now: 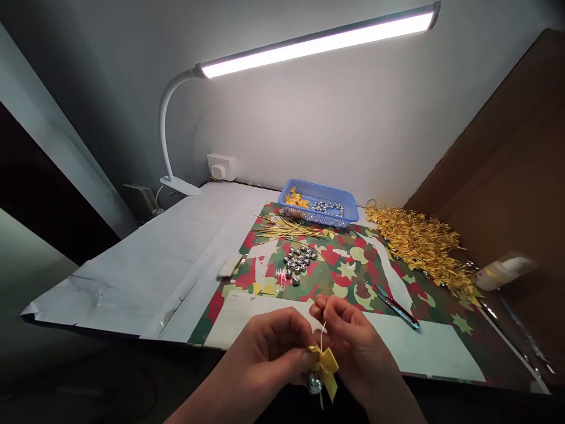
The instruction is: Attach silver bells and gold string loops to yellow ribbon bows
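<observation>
At the near edge of the table, my left hand (276, 347) pinches a yellow ribbon bow (327, 360) between thumb and fingers. A silver jingle bell (315, 384) hangs just under the bow, beside my left thumb. From the bow a thin pale-yellow cord (322, 337) runs upward to my right hand (351, 335), whose thumb and fingertips are closed on it. A short end of cord also sticks out below the bell. Beyond my hands lies a small pile of silver bells (300, 260) on the patterned sheet (329, 285).
A blue basket (318, 221) with bows and bells stands by the wall. Yellow cords (289, 228) lie before it. To the right are thread snips (397, 307), a heap of finished-looking bows (417, 241) and a bottle (503, 272). A lamp (318, 44) arches overhead.
</observation>
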The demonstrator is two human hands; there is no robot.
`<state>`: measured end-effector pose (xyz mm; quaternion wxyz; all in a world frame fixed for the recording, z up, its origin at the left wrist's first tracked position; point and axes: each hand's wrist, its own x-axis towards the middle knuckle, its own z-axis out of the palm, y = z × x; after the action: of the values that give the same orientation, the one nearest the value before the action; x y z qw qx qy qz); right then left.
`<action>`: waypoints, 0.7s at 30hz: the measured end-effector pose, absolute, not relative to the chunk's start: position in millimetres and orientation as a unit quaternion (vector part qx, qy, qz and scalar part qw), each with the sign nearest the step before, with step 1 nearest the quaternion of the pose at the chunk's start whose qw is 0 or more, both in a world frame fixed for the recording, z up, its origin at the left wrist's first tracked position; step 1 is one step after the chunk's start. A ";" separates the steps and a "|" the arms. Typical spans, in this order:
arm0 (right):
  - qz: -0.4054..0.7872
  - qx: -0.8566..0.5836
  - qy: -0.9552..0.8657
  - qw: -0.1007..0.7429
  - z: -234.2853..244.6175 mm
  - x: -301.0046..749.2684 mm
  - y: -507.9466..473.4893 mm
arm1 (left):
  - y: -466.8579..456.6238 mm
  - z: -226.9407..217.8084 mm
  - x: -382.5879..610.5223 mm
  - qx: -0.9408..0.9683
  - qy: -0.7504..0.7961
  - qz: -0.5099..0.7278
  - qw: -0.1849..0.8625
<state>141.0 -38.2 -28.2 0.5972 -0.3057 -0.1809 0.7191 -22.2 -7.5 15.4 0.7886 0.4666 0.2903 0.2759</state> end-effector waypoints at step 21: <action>0.497 -0.418 -0.173 0.740 -29.2 199.3 -39.6 | -12.9 16.0 -24.7 0.514 0.291 0.270 0.761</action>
<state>199.3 -39.6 -29.2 0.7404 -0.4183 -0.1735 0.4967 -24.7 -12.9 16.0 0.7606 0.5139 0.2911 0.2695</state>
